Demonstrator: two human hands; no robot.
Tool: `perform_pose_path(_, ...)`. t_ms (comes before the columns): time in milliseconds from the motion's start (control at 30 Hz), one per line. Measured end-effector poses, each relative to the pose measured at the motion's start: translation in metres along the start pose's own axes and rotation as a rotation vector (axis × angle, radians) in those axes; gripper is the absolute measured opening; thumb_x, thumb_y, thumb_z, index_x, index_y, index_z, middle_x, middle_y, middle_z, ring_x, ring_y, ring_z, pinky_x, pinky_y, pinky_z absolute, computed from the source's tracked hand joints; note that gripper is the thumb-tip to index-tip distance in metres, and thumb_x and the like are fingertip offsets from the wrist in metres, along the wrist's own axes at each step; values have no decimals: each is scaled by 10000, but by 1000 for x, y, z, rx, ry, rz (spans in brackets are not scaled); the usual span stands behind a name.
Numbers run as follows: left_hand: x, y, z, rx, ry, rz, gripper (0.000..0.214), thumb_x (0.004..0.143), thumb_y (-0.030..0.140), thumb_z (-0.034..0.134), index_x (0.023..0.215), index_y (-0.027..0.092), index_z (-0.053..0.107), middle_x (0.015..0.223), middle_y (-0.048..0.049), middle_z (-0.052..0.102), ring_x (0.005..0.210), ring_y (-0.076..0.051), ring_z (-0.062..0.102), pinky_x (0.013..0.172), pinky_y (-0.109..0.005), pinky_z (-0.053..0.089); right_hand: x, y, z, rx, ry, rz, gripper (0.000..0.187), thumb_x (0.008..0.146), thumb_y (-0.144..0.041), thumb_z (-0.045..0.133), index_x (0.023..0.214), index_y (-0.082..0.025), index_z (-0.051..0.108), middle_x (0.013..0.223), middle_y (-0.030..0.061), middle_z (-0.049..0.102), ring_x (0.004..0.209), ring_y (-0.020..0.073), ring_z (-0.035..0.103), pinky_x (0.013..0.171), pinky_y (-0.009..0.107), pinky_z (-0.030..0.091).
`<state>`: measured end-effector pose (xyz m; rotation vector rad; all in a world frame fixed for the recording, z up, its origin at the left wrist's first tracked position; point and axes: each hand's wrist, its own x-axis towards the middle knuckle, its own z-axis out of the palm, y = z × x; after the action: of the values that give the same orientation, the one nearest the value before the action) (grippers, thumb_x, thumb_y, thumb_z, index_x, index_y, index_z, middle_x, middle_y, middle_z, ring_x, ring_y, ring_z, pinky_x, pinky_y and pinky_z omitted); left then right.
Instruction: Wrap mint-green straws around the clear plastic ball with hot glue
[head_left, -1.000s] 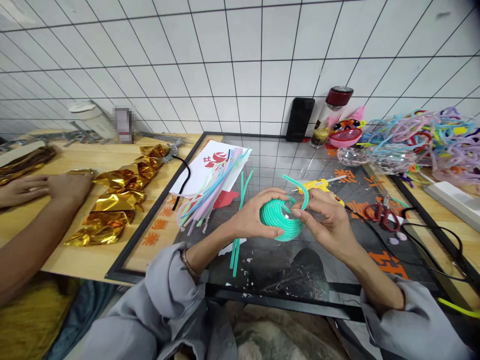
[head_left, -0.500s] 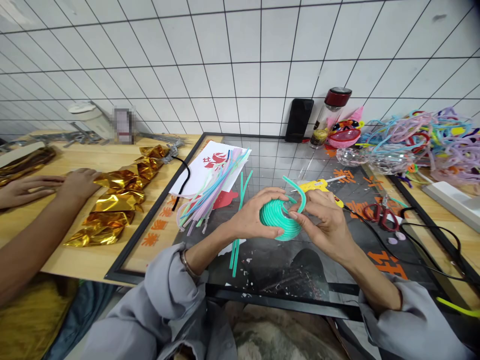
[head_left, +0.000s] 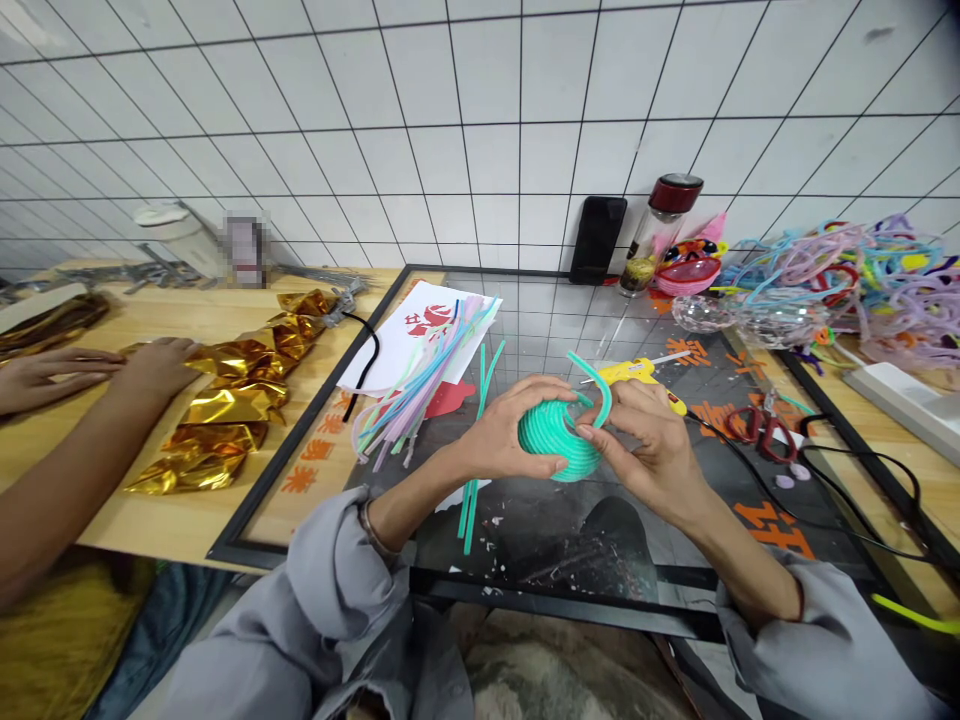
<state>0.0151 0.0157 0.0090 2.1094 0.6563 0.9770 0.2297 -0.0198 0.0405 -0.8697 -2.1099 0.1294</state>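
Observation:
My left hand (head_left: 504, 436) curls round a teal ball of coiled pipe cleaner (head_left: 553, 440), held just above the dark glass mat (head_left: 525, 320). My right hand (head_left: 646, 440) pinches the loose teal end (head_left: 592, 383), which arches over the top of the ball. Both hands are closed on this piece. A yellow glue gun (head_left: 639, 373) lies right behind my right hand.
Pastel pipe cleaners (head_left: 420, 385) lie on a white sheet to the left, two teal ones (head_left: 474, 470) below them. Red scissors (head_left: 757, 425) and black cables sit right. Another person's hands (head_left: 154, 365) rest by gold foil (head_left: 232, 400). A phone (head_left: 598, 240) and bottle (head_left: 660, 230) stand at the wall.
My right hand has pulled the loose teal end slightly lower and closer to the ball. The other person's nearer hand slid a little right toward the gold foil.

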Motion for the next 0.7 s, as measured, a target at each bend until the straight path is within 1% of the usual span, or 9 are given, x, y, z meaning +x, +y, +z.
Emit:
perform_pose_path(133, -1, 5, 0, -27, 16, -98, 730, 644, 359, 849, 1285, 225, 527, 1360, -130, 579, 1301, -341, 548, 1136, -542, 405, 0, 1, 0, -1, 3, 6, 213, 961, -254, 613, 763, -179, 632, 752, 13, 568, 755, 173, 524, 729, 359, 343)
perform_pose_path(200, -1, 7, 0, -51, 21, -126, 724, 640, 349, 847, 1266, 218, 508, 1355, -133, 578, 1294, -337, 553, 1125, -524, 413, 0, 1, 1, -2, 4, 8, 218, 963, -264, 611, 762, -182, 631, 754, 13, 570, 759, 173, 527, 730, 358, 344)
perform_pose_path(400, -1, 5, 1, -67, 11, -73, 588, 667, 354, 831, 1144, 220, 514, 1370, -149, 562, 1317, -331, 543, 1133, -520, 395, 0, 1, 1, -5, 1, 21, 229, 970, -287, 605, 767, -186, 639, 746, 11, 568, 755, 172, 525, 729, 356, 343)
perform_pose_path(700, -1, 5, 0, -47, 2, -62, 538, 679, 327, 818, 1128, 228, 539, 1382, -142, 566, 1312, -332, 554, 1114, -532, 415, 0, -1, 1, 7, 11, 55, 253, 973, -326, 595, 766, -201, 670, 730, 9, 575, 751, 175, 535, 720, 358, 340)
